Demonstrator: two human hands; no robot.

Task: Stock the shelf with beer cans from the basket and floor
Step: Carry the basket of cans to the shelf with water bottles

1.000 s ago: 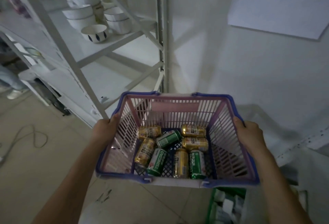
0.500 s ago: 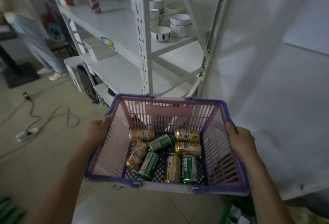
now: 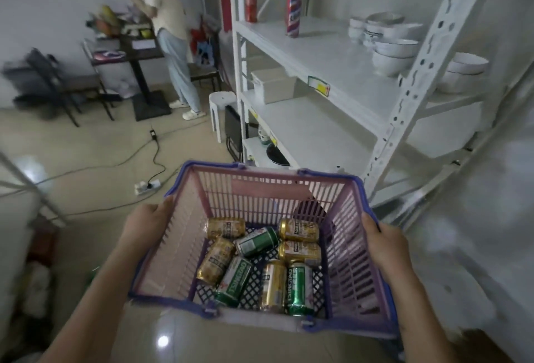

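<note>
The view has swung round to the left over the last second: a moment ago the basket [image 3: 260,247] faced a bare wall and the end post of the shelf [image 3: 318,53], and now the long open boards of that shelf run away to the right of the basket. The basket itself has not changed hands. The left hand [image 3: 144,227] wraps the left rim and the right hand [image 3: 384,244] wraps the right rim, each grip pressed closed on the plastic edge, holding it level above the floor [image 3: 101,160].

The beer cans [image 3: 260,258] still lie loose on the bottom of the basket, gold and green ones jumbled on their sides, eight by my count, though the dim light makes that unsure. None has left the basket.

Beyond the basket, the upper board carries two tall red cans [image 3: 293,13] at its far end and stacked white bowls [image 3: 387,45] nearer the near post. The board below holds a pale box [image 3: 274,85] and is otherwise mostly bare.

So the turn brings the stocking space into reach. The likely next step is setting the basket down or freeing one hand to lift a can.
</note>
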